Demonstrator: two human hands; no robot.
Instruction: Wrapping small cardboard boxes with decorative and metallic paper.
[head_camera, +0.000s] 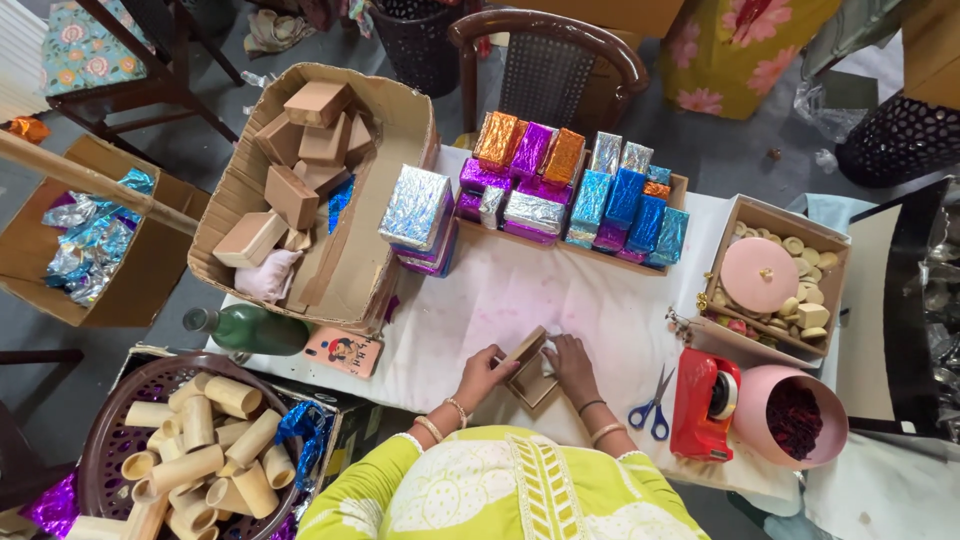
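Centrally, landmark: white table cloth (560, 290), with everything placed against it.
Box: small tan box (530, 372) lies at the near edge of the cloth, its lid tilted up on the left side.
Box look: plain brown, square, shallow, unwrapped; open hollow faces up.
Long axis: lid edge runs diagonally, from near-left up toward far-right.
Left hand: left hand (483, 375) curls loosely against the lid's left side, fingers bent round it, holding it up.
Right hand: right hand (572, 365) lies on the box's right side, fingers bent and pressing on the rim; how tightly it grips I cannot tell.
Nearer hand: both touch the box, which sits between them.
Right of cloth: blue scissors (652, 405), red tape dispenser (705, 402), pink bowl (795, 418).
Far side of cloth: foil-wrapped boxes (575, 190) in rows.
Left of cloth: carton (405, 110) of plain boxes, green bottle (250, 328).
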